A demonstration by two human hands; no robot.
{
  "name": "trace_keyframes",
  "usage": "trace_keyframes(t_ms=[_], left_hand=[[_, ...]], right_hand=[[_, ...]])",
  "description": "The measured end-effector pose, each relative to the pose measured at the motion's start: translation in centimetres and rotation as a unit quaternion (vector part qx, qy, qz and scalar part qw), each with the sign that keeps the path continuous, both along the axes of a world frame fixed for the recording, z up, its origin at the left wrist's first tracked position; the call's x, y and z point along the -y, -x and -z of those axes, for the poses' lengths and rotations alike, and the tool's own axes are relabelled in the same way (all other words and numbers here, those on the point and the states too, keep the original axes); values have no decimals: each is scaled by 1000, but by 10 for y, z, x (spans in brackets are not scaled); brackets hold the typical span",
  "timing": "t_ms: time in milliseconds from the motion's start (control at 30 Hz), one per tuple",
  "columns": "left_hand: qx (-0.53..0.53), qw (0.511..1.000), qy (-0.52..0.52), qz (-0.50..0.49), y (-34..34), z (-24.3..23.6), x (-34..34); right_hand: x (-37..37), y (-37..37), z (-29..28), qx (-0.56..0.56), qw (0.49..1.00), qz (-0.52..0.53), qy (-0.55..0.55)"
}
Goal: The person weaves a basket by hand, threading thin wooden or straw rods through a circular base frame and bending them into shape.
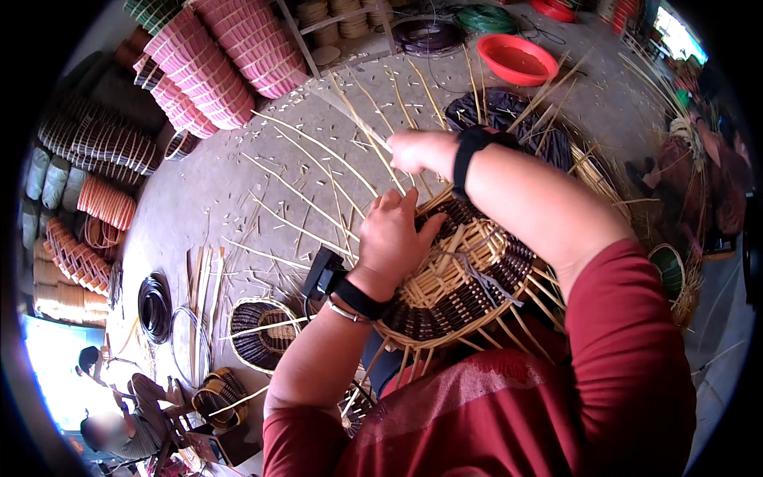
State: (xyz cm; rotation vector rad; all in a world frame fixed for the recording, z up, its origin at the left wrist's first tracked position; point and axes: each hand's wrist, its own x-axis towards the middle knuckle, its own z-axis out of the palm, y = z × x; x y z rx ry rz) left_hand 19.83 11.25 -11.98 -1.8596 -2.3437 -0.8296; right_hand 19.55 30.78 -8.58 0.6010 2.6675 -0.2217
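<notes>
A half-made oval wicker basket [433,323], woven in pale and dark brown strands, rests over my lap. Long pale stakes [298,189] fan out from its edge. My left hand [395,242] is bent over the far left edge of the weave, thumb apart from the fingers, holding it. Just beyond that edge, my right hand [420,153] is closed around a pale flat strip [350,113] that runs off to the far left. The right fingertips are partly hidden. A grey tie [486,280] lies across the weave.
Stacked pink baskets [203,67] stand far left. A red basin [518,60] sits beyond dark plastic sheeting [509,111]. Coiled dark tubing [154,296] and a small dark basket [258,327] lie left. Another person [131,429] sits lower left. Scraps litter the floor.
</notes>
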Motion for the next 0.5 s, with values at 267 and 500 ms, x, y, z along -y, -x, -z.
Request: trace_keyframes(t_ms=[267,500], left_hand=[[54,997,-11,46,22,-5,7],[81,995,-12,48,21,-12,16]], right_hand=[[17,-7,19,-271,948,160,46],[7,-69,-6,-357,797,318,369]])
